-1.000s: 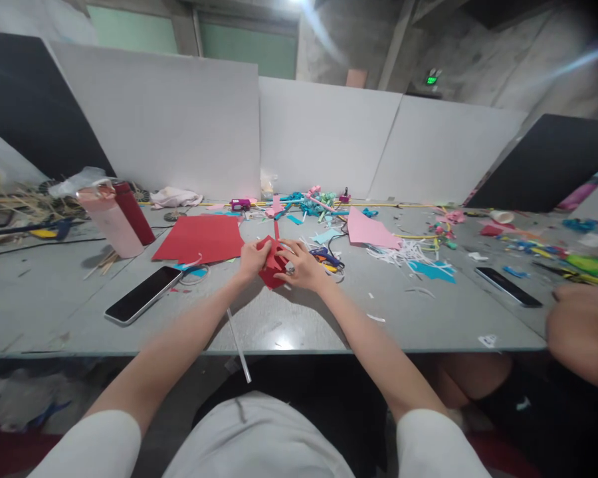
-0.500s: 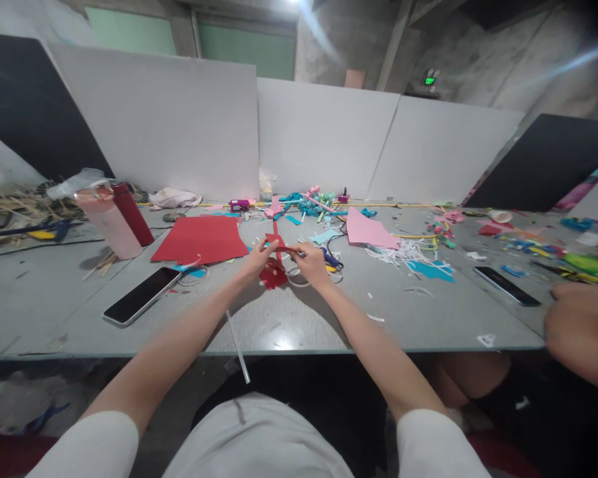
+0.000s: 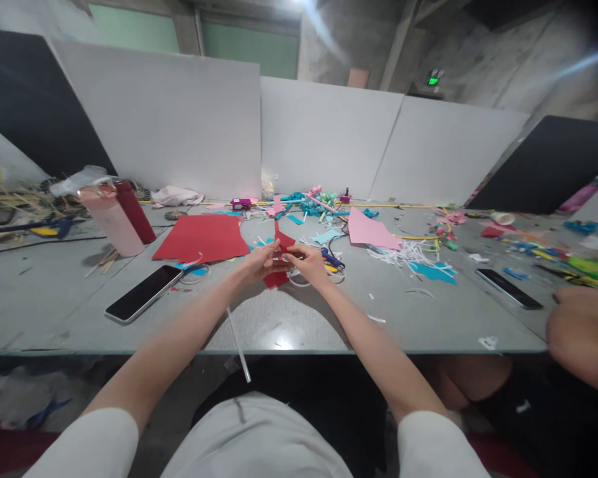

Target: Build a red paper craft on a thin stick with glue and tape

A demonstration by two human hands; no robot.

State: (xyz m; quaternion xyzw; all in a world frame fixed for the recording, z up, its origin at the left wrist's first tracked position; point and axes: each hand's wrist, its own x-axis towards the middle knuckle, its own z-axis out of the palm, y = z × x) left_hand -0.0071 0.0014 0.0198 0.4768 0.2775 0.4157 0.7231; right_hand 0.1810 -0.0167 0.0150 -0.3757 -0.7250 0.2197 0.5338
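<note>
Pink bottle (image 3: 114,224) beside red bottle (image 3: 136,216); phone (image 3: 143,294) flat in front; partitions (image 3: 169,123) behind.

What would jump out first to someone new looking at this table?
Probably the big red paper sheet, flat on the table to the left. Near the middle, the left hand and right hand hold smaller red paper. Farther left, a pink bottle stands beside a dark red bottle.

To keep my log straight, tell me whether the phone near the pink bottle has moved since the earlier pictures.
No; the phone shows no visible shift against the front edge of the table.
</note>
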